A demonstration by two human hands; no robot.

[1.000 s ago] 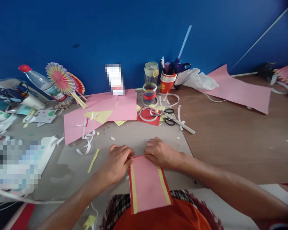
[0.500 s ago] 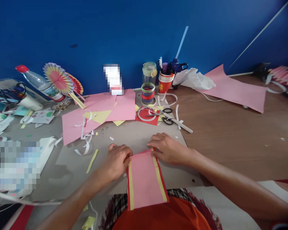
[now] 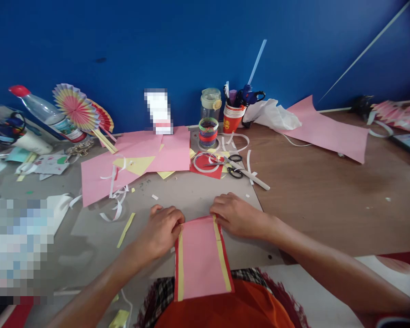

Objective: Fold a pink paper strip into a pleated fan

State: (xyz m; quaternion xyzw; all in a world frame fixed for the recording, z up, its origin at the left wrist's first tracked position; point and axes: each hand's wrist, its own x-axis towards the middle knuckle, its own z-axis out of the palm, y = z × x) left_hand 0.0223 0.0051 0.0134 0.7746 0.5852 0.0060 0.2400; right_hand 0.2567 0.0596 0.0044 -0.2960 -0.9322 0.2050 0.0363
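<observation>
A pink paper sheet (image 3: 201,259) with yellow strips down both sides and red outer edges lies in front of me, its near end reaching over my orange clothing. At its far left corner my left hand (image 3: 164,230) pinches the edge between curled fingers. My right hand (image 3: 237,214) is closed on the far right corner, its fingers bent over the edge. Both thumbs are mostly hidden. Beyond the hands, scissors (image 3: 235,172) with black handles lie by a red paper square (image 3: 205,166). A narrow yellow strip (image 3: 126,230) rests left of my left hand.
Large pink sheets (image 3: 133,150) and curled white strips lie further back. A clear bottle (image 3: 210,114) and a red paper cup (image 3: 233,119) of tools stand near the blue wall. Paper fans (image 3: 77,107) lean at the left. Another pink sheet (image 3: 331,130) is at the right.
The view has turned slightly, so most things sit a little further left. The narrow folded band at the paper's far edge shows less now. Both hands keep hold of the corners.
</observation>
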